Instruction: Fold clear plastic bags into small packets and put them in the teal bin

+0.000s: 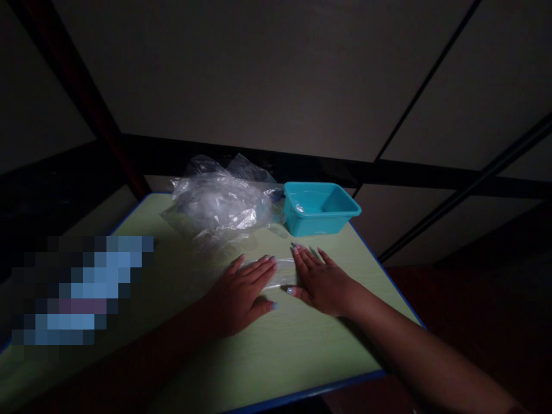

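Note:
My left hand [244, 293] lies palm down with its fingers stretched out, pressing on a strip of clear plastic [284, 275] that is flat on the table. My right hand [321, 282] rests flat on the right part of the same strip, fingers extended and thumb apart. A short stretch of the plastic shows between the two hands; the rest is under them or too faint to make out. Just beyond my hands sits a crumpled heap of clear plastic bags [219, 201]. To its right stands a turquoise plastic basket [319, 224].
The pale green table [276, 356] has a blue edge. At its left side a blurred, pixelated patch [99, 282] hides what lies there. Behind the table rises a dark panelled wall [241, 75]. The room is dim.

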`<action>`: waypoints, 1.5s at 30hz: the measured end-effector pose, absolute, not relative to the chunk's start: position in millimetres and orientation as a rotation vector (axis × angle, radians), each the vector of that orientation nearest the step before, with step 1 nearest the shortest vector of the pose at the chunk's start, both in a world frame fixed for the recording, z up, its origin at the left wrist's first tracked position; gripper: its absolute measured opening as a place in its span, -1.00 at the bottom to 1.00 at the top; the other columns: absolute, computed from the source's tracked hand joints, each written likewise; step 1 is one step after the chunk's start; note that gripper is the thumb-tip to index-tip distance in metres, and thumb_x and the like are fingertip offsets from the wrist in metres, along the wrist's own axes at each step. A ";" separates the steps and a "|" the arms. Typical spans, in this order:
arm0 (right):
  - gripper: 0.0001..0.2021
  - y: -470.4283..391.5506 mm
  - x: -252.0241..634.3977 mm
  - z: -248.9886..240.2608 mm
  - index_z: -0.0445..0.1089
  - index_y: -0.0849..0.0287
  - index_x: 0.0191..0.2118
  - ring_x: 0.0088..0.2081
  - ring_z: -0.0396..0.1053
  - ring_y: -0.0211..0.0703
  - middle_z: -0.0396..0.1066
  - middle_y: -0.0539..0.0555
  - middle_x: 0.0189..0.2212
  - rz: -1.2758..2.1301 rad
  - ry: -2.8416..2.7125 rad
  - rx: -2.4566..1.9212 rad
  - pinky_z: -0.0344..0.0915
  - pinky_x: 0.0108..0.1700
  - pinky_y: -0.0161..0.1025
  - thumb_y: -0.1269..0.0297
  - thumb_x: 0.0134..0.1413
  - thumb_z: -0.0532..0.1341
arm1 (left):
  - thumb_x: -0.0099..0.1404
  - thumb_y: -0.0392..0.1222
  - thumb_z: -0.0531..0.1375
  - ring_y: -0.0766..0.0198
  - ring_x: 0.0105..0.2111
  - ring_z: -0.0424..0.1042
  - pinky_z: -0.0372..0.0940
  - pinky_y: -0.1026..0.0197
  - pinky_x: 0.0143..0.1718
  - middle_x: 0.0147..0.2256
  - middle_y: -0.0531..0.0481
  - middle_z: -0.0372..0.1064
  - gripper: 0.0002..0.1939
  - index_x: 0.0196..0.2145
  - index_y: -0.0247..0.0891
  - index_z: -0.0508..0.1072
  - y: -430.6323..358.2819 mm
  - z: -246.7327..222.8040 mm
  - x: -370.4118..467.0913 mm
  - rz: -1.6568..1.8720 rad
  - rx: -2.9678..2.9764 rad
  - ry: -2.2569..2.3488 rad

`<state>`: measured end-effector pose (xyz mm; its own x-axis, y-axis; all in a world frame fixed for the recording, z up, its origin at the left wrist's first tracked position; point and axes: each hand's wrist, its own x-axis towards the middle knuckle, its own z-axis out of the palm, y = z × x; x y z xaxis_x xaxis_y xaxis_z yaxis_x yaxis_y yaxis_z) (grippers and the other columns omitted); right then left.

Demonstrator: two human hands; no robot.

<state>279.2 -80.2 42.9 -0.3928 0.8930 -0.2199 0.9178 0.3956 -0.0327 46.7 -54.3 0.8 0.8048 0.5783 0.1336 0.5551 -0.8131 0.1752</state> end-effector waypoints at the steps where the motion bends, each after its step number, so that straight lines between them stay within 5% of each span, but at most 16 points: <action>1: -0.14 -80.2 280.1 43.6 -0.17 0.52 0.36 0.36 -0.30 0.19 -0.23 0.44 0.33 -0.218 2.462 1.640 -0.20 0.30 0.22 -0.19 0.24 -0.11 | 0.41 0.03 -0.02 0.11 0.32 -0.02 -0.22 -0.14 0.30 0.33 -0.13 -0.06 -0.39 0.33 -0.20 0.02 -54.5 2.1 46.9 0.265 2.859 0.903; 9: -0.16 -77.7 275.9 61.1 -0.12 0.62 0.33 0.35 -0.19 0.24 -0.30 0.52 0.32 -0.139 2.419 1.805 0.00 0.27 0.10 -0.09 0.25 0.01 | 0.41 0.00 -0.02 0.12 0.31 -0.02 -0.19 -0.15 0.29 0.33 -0.14 -0.08 -0.41 0.31 -0.24 0.06 -55.0 11.6 49.2 0.160 2.841 0.917; 15: -0.28 -84.9 263.3 45.4 -0.23 0.35 0.38 0.38 -0.30 0.02 -0.28 0.29 0.36 -0.219 2.729 1.527 -0.23 0.32 0.20 -0.06 0.32 -0.10 | 0.44 0.04 -0.09 0.08 0.30 0.02 -0.17 -0.17 0.28 0.31 -0.18 -0.03 -0.42 0.30 -0.29 0.10 -55.5 10.6 49.9 0.208 2.868 0.915; 37: -0.10 -91.4 265.8 55.0 -0.19 0.67 0.33 0.36 -0.36 0.25 -0.31 0.54 0.31 -0.276 2.375 1.659 -0.29 0.30 0.26 -0.19 0.25 -0.15 | 0.42 -0.03 -0.06 0.13 0.31 0.01 -0.21 -0.10 0.29 0.32 -0.11 -0.04 -0.42 0.33 -0.18 0.02 -54.2 3.8 47.1 0.251 2.878 0.898; 41: -0.10 -87.8 267.6 53.9 -0.16 0.66 0.33 0.35 -0.29 0.28 -0.28 0.56 0.31 -0.277 2.428 1.782 -0.11 0.29 0.19 -0.17 0.23 -0.04 | 0.42 -0.04 -0.06 0.13 0.31 0.01 -0.18 -0.10 0.29 0.32 -0.12 -0.03 -0.43 0.32 -0.21 0.04 -54.7 4.6 47.3 0.243 2.890 0.903; 45: -0.16 -85.7 263.5 49.0 -0.29 0.50 0.37 0.37 -0.40 0.10 -0.37 0.39 0.35 -0.235 2.600 1.761 -0.19 0.31 0.17 -0.10 0.26 -0.04 | 0.42 0.01 -0.05 0.09 0.30 0.02 -0.18 -0.12 0.29 0.31 -0.15 -0.03 -0.43 0.30 -0.27 0.11 -56.0 7.1 48.7 0.248 2.923 0.895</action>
